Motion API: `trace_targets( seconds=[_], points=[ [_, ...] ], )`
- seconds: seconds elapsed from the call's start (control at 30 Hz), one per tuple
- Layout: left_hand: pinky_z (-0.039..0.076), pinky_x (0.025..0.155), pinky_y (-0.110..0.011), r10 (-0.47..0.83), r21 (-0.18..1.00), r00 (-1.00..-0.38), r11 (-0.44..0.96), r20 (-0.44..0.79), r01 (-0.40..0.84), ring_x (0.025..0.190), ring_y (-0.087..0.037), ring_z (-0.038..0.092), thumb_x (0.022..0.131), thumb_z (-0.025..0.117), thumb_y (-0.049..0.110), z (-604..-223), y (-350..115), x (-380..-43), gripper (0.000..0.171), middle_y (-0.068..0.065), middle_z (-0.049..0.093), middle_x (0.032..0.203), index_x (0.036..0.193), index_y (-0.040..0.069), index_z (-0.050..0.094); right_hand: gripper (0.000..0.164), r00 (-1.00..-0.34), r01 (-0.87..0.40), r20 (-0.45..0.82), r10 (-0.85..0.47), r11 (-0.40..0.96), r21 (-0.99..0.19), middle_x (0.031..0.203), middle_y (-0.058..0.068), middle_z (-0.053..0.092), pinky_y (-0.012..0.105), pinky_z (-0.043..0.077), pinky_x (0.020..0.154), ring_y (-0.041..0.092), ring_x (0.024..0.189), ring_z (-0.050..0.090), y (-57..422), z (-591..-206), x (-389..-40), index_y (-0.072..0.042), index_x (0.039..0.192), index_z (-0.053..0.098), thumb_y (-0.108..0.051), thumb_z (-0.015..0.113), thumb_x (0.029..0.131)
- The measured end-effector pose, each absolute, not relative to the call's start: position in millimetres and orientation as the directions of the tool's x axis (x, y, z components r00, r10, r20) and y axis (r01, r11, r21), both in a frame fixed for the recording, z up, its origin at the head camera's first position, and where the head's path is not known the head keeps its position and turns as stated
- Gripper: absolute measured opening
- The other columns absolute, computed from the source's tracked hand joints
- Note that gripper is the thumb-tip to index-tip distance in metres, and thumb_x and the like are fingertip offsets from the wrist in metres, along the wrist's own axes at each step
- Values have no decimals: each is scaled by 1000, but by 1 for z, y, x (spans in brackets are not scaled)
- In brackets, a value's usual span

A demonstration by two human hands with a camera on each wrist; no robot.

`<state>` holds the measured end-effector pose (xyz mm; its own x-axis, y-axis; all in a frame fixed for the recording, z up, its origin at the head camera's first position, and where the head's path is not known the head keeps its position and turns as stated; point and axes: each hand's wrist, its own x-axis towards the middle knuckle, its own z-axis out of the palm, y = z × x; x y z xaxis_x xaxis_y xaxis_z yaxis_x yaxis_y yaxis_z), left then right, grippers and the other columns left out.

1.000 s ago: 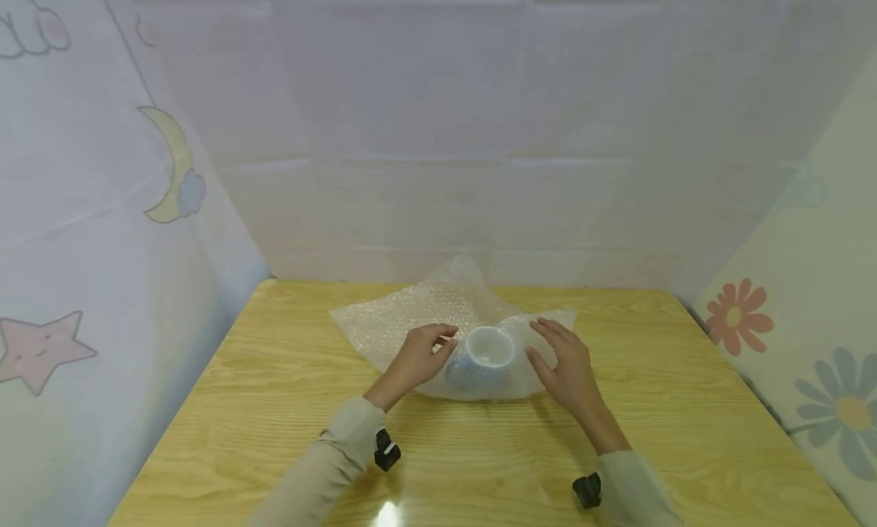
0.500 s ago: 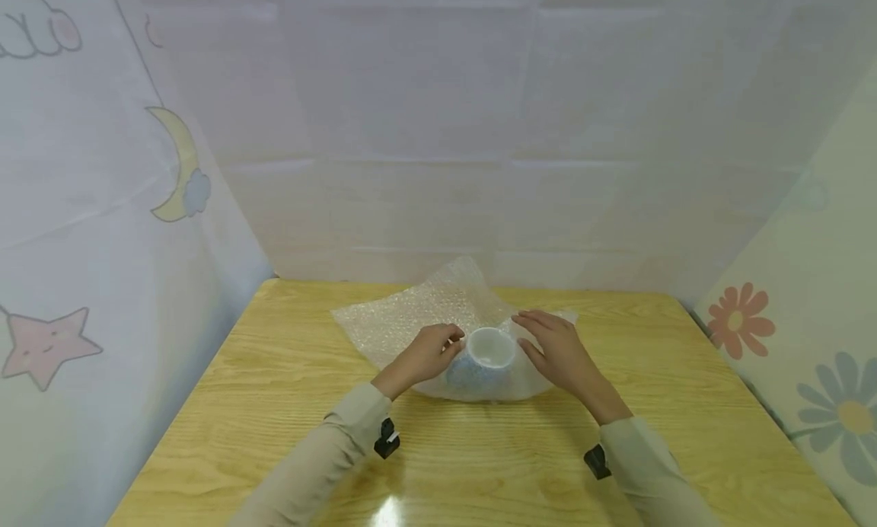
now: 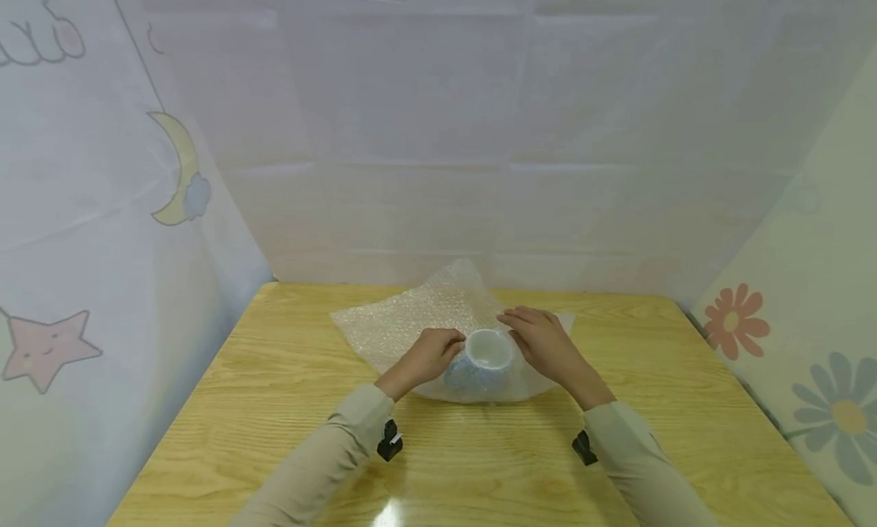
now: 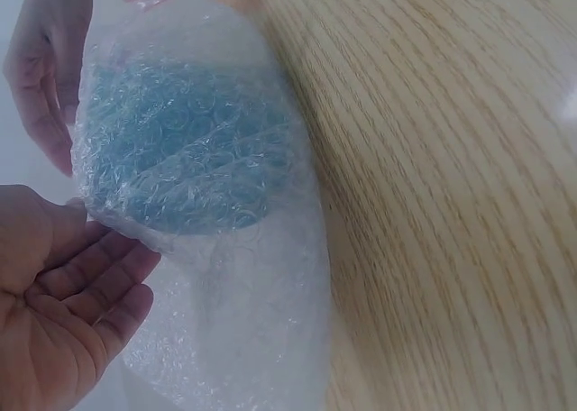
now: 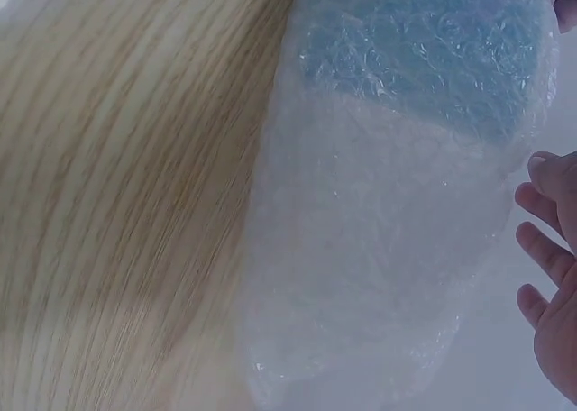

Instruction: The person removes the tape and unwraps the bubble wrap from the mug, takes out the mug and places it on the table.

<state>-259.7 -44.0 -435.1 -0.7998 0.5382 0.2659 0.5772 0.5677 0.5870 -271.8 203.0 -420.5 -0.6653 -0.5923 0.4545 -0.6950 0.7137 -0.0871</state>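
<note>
A light blue cup-shaped vessel (image 3: 474, 376) with a white inside sits in bubble wrap (image 3: 418, 311) on the table, its opening facing up. Through the clear wrap its blue side (image 4: 185, 145) shows blurred. My left hand (image 3: 430, 353) pinches the wrap's edge beside the rim, thumb against fingers, at the vessel's left. To the right of the rim, my right hand (image 3: 543, 344) hovers with relaxed fingers; in the right wrist view its fingers (image 5: 545, 249) are apart from the wrap's edge, and the thumb lies close to it. The vessel's underside is hidden.
The wooden table (image 3: 274, 405) extends around the wrap. A wide sheet of wrap spreads behind and left of the vessel. Printed cloth backdrops (image 3: 425, 131) stand along the back and both sides. Each wrist wears a small black camera (image 3: 390, 441).
My right hand has moved left toward the vessel's rim. My left hand has shifted slightly right and closed its fingertips on the wrap's edge. The vessel stays in about the same place.
</note>
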Motion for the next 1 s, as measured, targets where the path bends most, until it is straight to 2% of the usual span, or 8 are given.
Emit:
trace_targets(
  seconds=[0.17, 0.4, 0.73, 1.0],
  points=[
    [54, 75, -31, 526, 593, -812, 579, 254, 560, 89, -23, 66, 100, 53, 4, -436, -42, -259, 21, -14, 68, 103, 113, -6, 65, 32, -673, -689, 431, -601, 722, -67, 124, 14, 63, 59, 40, 94, 35, 119, 54, 201, -422, -274, -3, 124, 65, -3, 65, 92],
    [54, 82, -33, 496, 666, -848, 571, 185, 480, 100, -26, 65, 101, 50, 6, -436, -40, -258, 27, -18, 66, 114, 123, -7, 60, 30, -670, -688, 428, -607, 724, -52, 121, 12, 65, 58, 40, 94, 34, 116, 56, 201, -425, -276, -4, 121, 67, -3, 66, 91],
    [55, 74, -29, 436, 713, -881, 558, 183, 424, 91, -21, 66, 99, 56, 6, -435, -38, -257, 22, -14, 69, 107, 116, -4, 66, 30, -669, -691, 404, -624, 722, -27, 114, 13, 67, 54, 43, 94, 32, 105, 61, 201, -426, -278, -1, 119, 67, -2, 68, 89],
    [53, 66, -25, 401, 705, -894, 575, 197, 414, 78, -13, 64, 97, 60, 7, -434, -39, -258, 18, -7, 70, 98, 110, 0, 70, 31, -635, -713, 448, -629, 701, -26, 107, 15, 68, 41, 54, 83, 31, 95, 65, 199, -427, -277, 3, 116, 67, 2, 72, 85]
  ],
)
